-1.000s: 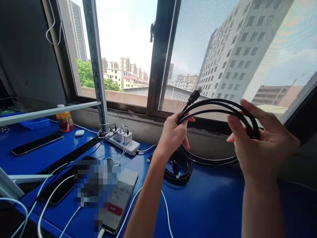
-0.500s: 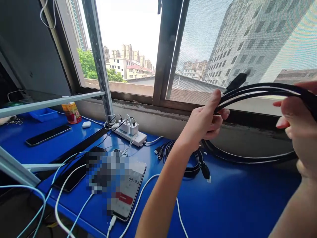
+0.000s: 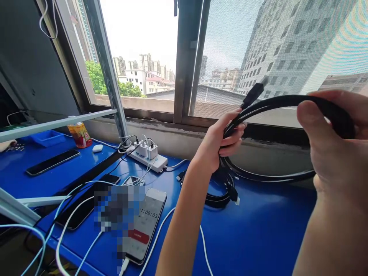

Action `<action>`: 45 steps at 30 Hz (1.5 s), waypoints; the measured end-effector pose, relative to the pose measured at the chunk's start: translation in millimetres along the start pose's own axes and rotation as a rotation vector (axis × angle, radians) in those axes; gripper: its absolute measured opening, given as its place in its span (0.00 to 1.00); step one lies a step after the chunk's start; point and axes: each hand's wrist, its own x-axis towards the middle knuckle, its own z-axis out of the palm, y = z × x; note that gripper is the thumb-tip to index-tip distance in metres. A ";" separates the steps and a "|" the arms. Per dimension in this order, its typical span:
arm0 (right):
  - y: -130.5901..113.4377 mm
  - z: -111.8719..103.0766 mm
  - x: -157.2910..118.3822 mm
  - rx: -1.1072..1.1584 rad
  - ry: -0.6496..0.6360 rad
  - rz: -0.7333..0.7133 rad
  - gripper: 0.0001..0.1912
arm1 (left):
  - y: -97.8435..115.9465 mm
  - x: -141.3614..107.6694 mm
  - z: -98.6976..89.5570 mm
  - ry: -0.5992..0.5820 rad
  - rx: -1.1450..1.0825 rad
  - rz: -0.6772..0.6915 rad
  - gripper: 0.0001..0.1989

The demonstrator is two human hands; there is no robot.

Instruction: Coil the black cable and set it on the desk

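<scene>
A looped black cable [image 3: 278,100] hangs in the air before the window, stretched between my two hands. My left hand [image 3: 215,140] is closed round one side of the loops. Just above its thumb, a black plug [image 3: 254,93] with a shiny tip sticks up from the bundle. On the other side, my right hand [image 3: 330,126] grips the cable between thumb and fingers; part of the loops is hidden behind it. A second coil of black cable [image 3: 220,201], with plugs at its ends, lies on the blue table [image 3: 258,234], partly behind my left forearm.
A white power strip [image 3: 158,164] with chargers stands by the wall. Several phones lie left, including a lit phone [image 3: 152,214] on a white cord. A metal shelf frame [image 3: 105,53], an orange-red pouch [image 3: 80,135] and a blue tray [image 3: 47,138] are further left.
My right hand has moved left and inward with the cable, and its thumb now presses over the loops. My left hand and the plug have shifted slightly left. The view has shifted a little.
</scene>
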 end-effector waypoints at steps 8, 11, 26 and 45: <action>20.2 9.6 6.3 0.171 0.015 0.058 0.21 | -6.9 4.7 4.8 0.202 0.070 -0.007 0.16; 29.9 12.3 6.4 0.114 -0.028 0.043 0.23 | -13.2 10.6 6.1 0.309 0.034 0.009 0.10; 28.6 12.2 1.4 0.150 -0.077 -0.042 0.21 | -10.0 9.6 8.9 0.452 0.215 0.264 0.05; 21.9 18.2 -2.7 0.099 -0.045 -0.144 0.23 | -18.7 12.3 -0.4 0.233 0.497 0.382 0.28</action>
